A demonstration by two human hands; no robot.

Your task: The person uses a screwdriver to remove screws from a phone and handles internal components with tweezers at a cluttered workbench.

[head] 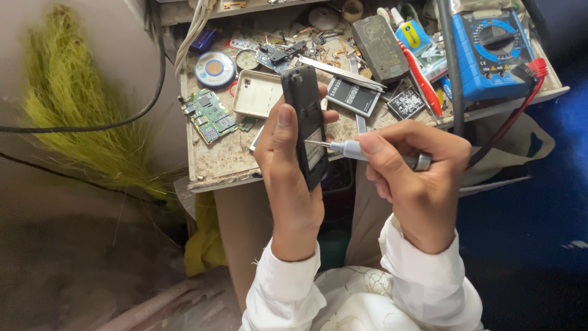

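Left hand [293, 178] grips the dark phone [306, 125] upright, right hand [413, 178] pinches a screwdriver [361, 151], tip at the phone's back just beside the left thumb; advisable: tip square in screw, light pressure, phone steady.

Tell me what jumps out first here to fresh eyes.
Centre frame, the left hand holds a black phone body upright while the right hand points a silver screwdriver at its side. Behind, a cluttered workbench: blue multimeter at right, green circuit board at left.
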